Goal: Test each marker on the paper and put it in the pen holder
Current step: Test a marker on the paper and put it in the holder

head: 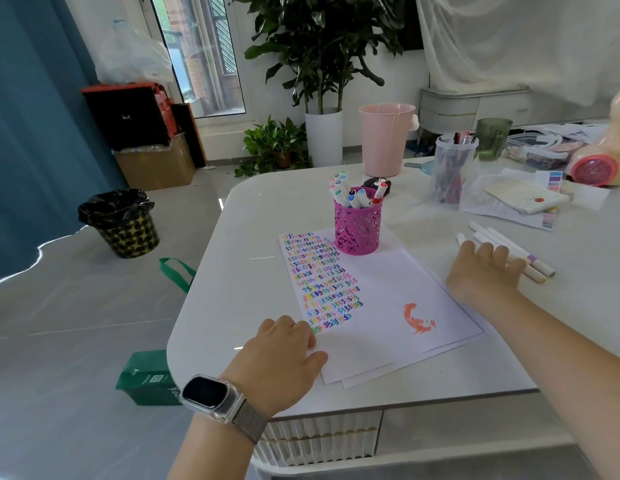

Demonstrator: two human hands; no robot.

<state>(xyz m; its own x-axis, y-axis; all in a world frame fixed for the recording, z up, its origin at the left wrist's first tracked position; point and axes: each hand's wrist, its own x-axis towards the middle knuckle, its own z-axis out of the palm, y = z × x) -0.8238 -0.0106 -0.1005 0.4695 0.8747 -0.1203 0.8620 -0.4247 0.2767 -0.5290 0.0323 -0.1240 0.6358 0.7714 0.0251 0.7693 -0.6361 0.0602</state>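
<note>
Resting beside the right hand, its grip wide and empty, lie loose markers.

A white table is carrying sheets of paper, a pink pen holder, loose markers, a clear tub and a green glass.

No legible text: print on the green bag, the papers at right and the black box logo is too small to read.
</note>
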